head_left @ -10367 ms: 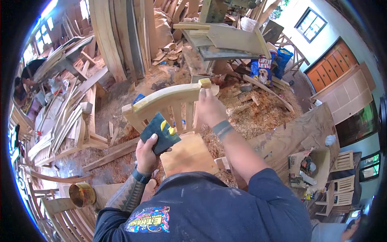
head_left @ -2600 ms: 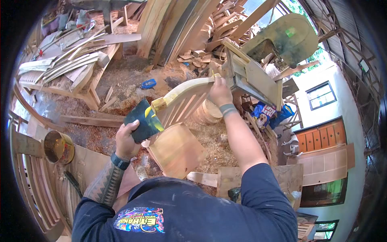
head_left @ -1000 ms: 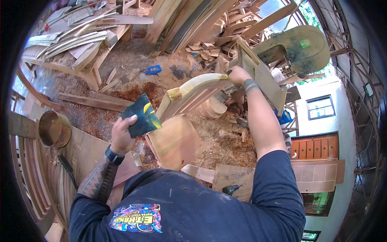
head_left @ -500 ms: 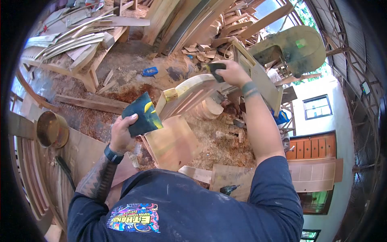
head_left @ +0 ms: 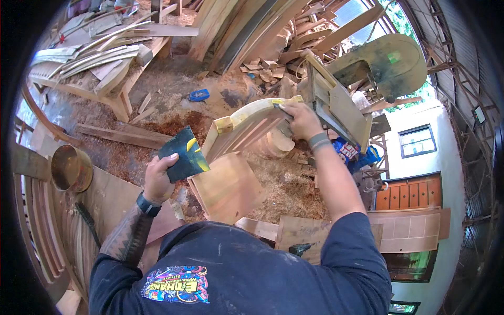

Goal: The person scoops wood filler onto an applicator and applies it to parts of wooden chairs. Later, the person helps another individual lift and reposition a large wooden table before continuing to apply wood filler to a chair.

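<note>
My left hand [head_left: 158, 177] grips a dark, flat square sheet [head_left: 184, 152] with bright yellow paste smeared on its right side. My right hand [head_left: 304, 122] is closed on a small dark spreader [head_left: 283, 110], largely covered by the fingers. The spreader meets the curved top rail [head_left: 252, 111] of a wooden chair near the rail's right end. Yellow paste marks both ends of that rail. Below the rail run slats, and the chair's flat wooden seat [head_left: 228, 186] lies nearer to me, right of the dark sheet.
A round metal tin [head_left: 72, 169] stands on a board at left, near a dark brush [head_left: 86, 223]. Wood strips [head_left: 100, 60] fill a bench at upper left. A blue object [head_left: 199, 95] lies on the sawdust-strewn floor. A large band saw [head_left: 388, 65] stands at upper right.
My right hand has moved down and slightly right with the spreader, uncovering yellow paste at the rail's right end. The left hand and its sheet have barely shifted.
</note>
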A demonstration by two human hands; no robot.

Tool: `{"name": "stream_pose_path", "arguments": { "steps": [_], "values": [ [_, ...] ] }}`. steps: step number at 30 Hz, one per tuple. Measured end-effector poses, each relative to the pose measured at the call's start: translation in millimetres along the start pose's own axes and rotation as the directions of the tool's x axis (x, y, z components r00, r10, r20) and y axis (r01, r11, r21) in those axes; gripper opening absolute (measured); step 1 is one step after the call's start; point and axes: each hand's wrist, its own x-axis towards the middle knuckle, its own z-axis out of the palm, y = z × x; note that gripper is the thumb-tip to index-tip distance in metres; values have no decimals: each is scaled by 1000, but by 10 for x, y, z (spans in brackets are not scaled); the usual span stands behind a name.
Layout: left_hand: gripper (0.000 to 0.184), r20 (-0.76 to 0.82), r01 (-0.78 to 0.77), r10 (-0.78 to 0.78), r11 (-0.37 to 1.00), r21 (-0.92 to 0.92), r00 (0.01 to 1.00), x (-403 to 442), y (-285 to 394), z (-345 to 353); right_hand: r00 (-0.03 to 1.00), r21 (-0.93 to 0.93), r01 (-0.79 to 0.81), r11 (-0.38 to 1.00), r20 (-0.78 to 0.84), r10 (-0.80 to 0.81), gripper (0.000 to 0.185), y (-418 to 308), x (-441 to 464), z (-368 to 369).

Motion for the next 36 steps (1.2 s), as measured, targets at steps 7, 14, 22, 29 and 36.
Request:
{"name": "stream_pose_path", "arguments": {
  "steps": [7, 14, 22, 29, 36],
  "values": [
    [29, -9, -27, 28, 995, 97, 1000, 72, -122, -24, 937, -132, -254, 958, 212, 278, 34, 64, 429, -230],
    [28, 1, 6, -6, 1000, 25, 1000, 64, -98, -17, 901, 29, -154, 988, 414, 128, 39, -382, 573, -433],
    [28, -27, -18, 19, 999, 40, 999, 64, -100, -256, 893, -102, -288, 952, 331, 305, 39, 30, 602, -131],
    [28, -25, -13, 12, 999, -30, 1000, 43, -117, -75, 952, 73, -46, 996, 306, 22, 40, -964, 671, -252],
    [28, 6, -40, 40, 999, 8, 999, 3, 4, 32, 968, 418, -41, 908, 241, -67, 40, -824, 422, -546]
  ]
}}
